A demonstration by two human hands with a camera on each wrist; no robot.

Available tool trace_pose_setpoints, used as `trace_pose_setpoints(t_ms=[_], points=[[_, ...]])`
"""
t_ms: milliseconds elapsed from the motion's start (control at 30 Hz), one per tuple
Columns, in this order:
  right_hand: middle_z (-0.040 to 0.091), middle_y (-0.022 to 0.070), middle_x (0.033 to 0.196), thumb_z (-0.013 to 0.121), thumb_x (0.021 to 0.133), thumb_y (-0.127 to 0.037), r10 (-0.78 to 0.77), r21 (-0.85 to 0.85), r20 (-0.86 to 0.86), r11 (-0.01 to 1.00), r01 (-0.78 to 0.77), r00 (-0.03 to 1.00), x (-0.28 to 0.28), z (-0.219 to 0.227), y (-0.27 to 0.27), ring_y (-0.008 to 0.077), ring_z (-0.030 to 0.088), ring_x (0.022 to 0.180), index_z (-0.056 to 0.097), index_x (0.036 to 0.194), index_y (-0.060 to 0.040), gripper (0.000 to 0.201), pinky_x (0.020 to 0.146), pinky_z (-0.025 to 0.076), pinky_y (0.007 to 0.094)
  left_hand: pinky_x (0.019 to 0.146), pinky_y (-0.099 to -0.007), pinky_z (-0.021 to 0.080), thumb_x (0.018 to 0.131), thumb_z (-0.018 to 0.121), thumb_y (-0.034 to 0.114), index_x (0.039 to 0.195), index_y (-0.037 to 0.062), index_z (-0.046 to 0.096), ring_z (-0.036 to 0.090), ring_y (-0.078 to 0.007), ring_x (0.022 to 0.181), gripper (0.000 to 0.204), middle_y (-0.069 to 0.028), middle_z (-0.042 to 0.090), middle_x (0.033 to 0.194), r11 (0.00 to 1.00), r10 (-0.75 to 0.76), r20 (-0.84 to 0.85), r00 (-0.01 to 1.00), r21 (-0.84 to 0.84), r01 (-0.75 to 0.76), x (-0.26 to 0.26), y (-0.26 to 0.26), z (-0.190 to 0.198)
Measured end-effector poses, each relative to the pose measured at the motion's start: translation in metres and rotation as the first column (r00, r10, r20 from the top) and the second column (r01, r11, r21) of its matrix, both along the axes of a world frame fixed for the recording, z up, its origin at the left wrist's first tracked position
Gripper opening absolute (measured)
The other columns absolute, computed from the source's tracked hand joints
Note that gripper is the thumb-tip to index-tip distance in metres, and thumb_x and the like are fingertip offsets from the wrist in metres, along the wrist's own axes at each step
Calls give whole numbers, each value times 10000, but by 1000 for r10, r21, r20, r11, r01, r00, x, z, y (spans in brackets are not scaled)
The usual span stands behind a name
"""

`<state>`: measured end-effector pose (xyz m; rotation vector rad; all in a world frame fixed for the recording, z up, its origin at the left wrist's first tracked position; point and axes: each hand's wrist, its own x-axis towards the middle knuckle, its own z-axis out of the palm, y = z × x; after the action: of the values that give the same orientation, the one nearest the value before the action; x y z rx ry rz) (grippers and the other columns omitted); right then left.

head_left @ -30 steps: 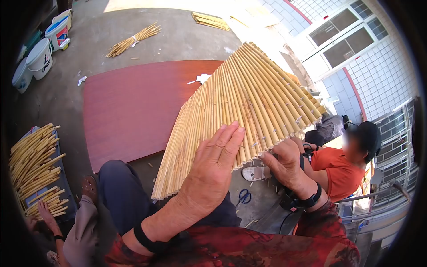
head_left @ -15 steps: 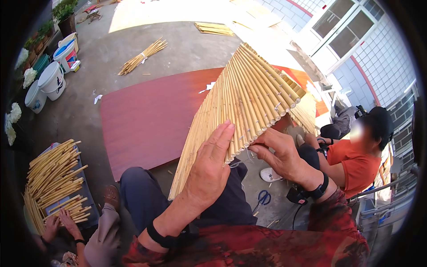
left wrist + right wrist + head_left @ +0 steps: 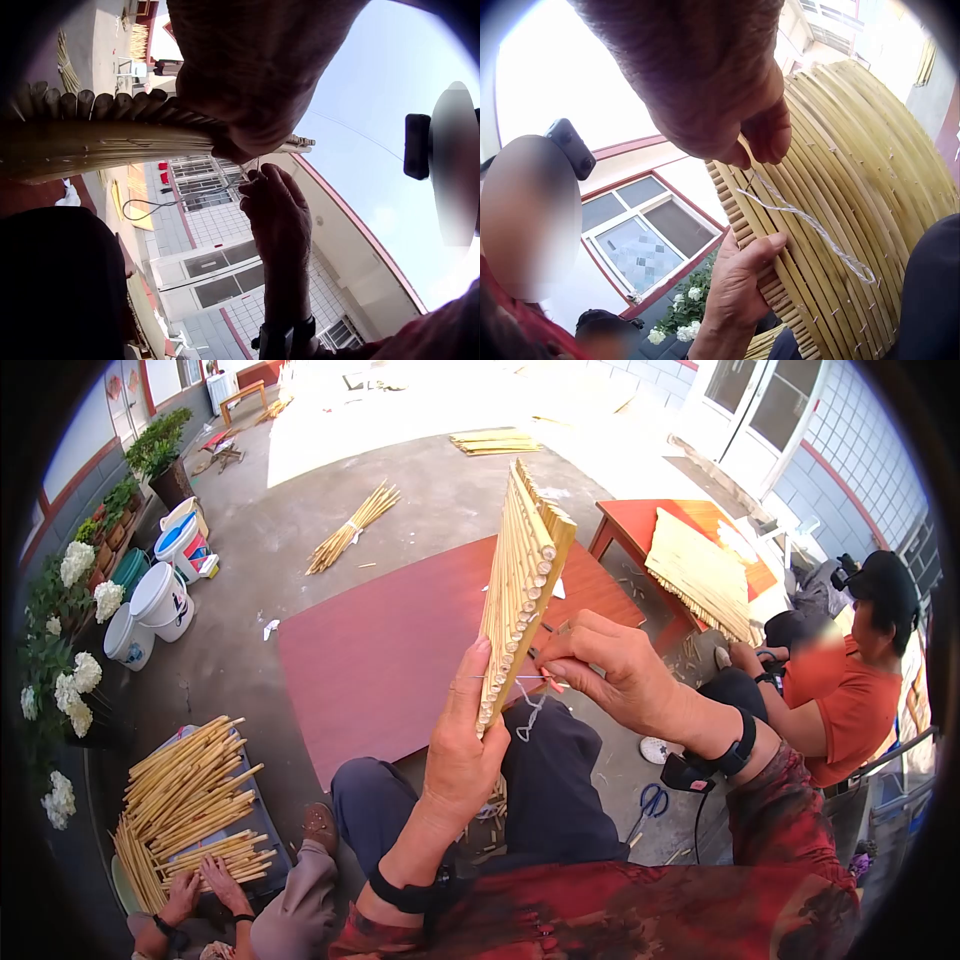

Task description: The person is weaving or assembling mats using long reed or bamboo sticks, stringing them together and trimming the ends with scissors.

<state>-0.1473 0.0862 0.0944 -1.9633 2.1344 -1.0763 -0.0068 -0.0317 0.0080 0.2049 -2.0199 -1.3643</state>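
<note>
Stalk mat (image 3: 520,595) upright between both hands, needle (image 3: 515,677) at its near end.
Left hand (image 3: 460,760): forearm angled up from below, wrist nearly straight; grip closed on the mat's lower near edge, thumb on one face, fingers on the opposite face. Right hand (image 3: 625,675): forearm comes in from the lower right, back of hand upward, fingers bent; grip is a thumb-and-fingertip pinch on the needle, close to the mat's right face. White thread (image 3: 531,715) hangs in a loop beside that face. Mat is raised above the person's lap, in front of the dark red board (image 3: 390,650).
</note>
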Motion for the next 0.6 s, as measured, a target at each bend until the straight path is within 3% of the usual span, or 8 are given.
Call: trace_pose_setpoints(t_ms=[67, 167, 300, 400, 467, 600], points=[[559, 117, 792, 590, 813, -55, -17, -9, 36, 1000, 17, 999, -1, -2, -6, 277, 579, 726, 584, 918, -30, 108, 627, 461, 332, 934, -329, 405, 742, 455, -108, 1354, 17, 294, 467, -299, 1179, 646, -189, 426, 1307, 986, 25, 55, 998, 165, -33, 2, -4, 1], [573, 125, 807, 582, 825, -78, 48, -78, 126, 996, -39, 991, 0, -11, -21, 286, 586, 751, 580, 924, -24, 112, 629, 460, 345, 905, -318, 417, 762, 479, -72, 1335, 2, 315, 502, -254, 1133, 600, -182, 489, 1231, 975, 62, 63, 996, 211, -74, 6, -13, -2], [590, 137, 838, 563, 845, -109, 93, -59, 162, 995, -85, 982, 6, -11, -36, 305, 589, 790, 575, 926, -28, 116, 641, 464, 363, 874, -307, 430, 776, 497, -43, 1308, -17, 339, 543, -213, 1046, 555, -162, 543, 1134, 967, 81, 24, 996, 240, -85, 12, -21, -2], [601, 146, 841, 544, 861, -154, 150, -93, 30, 985, -147, 988, 6, -13, -48, 321, 590, 804, 570, 928, -43, 132, 644, 468, 386, 850, -295, 435, 781, 505, -34, 1292, -29, 347, 561, -197, 988, 535, -140, 568, 1076, 961, 123, 43, 991, 245, -130, 16, -22, 2], [607, 152, 793, 530, 867, -198, 129, 4, 58, 992, -130, 990, 8, -9, -50, 343, 593, 756, 565, 924, -55, 158, 626, 466, 420, 838, -290, 437, 784, 506, -29, 1292, -30, 347, 563, -190, 972, 532, -130, 574, 1068, 939, 118, 30, 993, 321, -121, 18, -23, 0], [601, 155, 722, 536, 861, -226, 87, 73, 67, 993, -92, 994, 11, -6, -48, 360, 592, 690, 564, 923, -60, 180, 593, 461, 440, 838, -292, 438, 781, 509, -35, 1303, -28, 337, 564, -189, 972, 549, -132, 572, 1076, 956, 144, 69, 987, 247, -157, 21, -18, 3]])
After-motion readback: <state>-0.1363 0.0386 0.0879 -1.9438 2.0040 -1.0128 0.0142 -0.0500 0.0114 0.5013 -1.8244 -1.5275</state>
